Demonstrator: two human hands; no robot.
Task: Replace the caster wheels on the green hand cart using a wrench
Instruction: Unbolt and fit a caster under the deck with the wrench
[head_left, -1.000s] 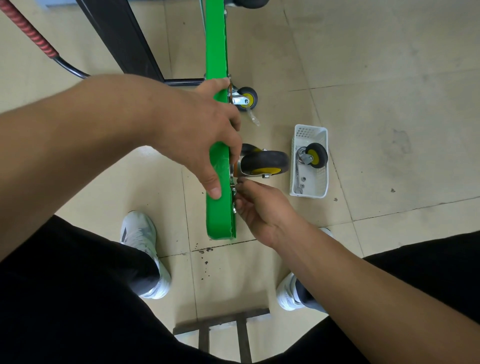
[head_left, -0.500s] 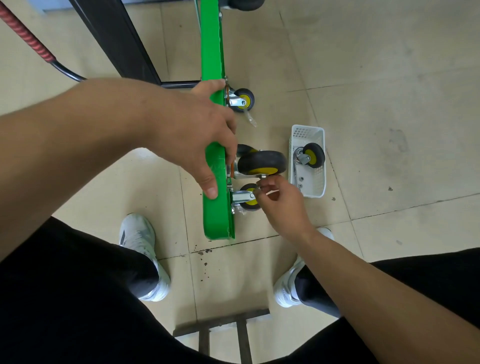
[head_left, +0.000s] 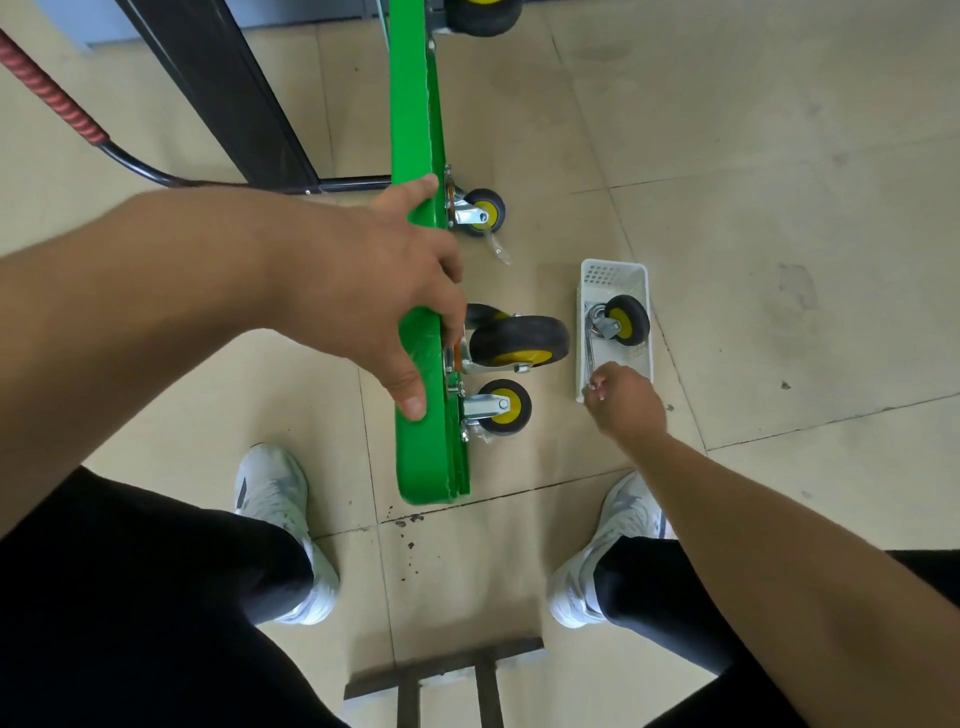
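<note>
The green hand cart (head_left: 415, 104) stands on its edge on the tiled floor. My left hand (head_left: 395, 291) grips its upper edge, fingers curled over the green deck. On its underside sit a large black-and-yellow wheel (head_left: 519, 340), a small caster (head_left: 501, 408) just below it and another small caster (head_left: 480, 212) farther up. A white basket (head_left: 613, 273) to the right holds a loose caster (head_left: 626, 319) and a silver wrench (head_left: 589, 343). My right hand (head_left: 626, 402) reaches into the basket's near end, fingertips pinching the wrench's end.
A black metal frame (head_left: 234, 93) and a red-wrapped handle (head_left: 52, 93) lie at the upper left. Another large wheel (head_left: 483, 15) shows at the top edge. My white shoes (head_left: 270, 488) flank the cart's near end. A dark metal bracket (head_left: 447, 670) lies between my legs.
My right hand left the bolts beside the near small caster and moved right to the basket's near end. My left hand kept its hold on the cart.
</note>
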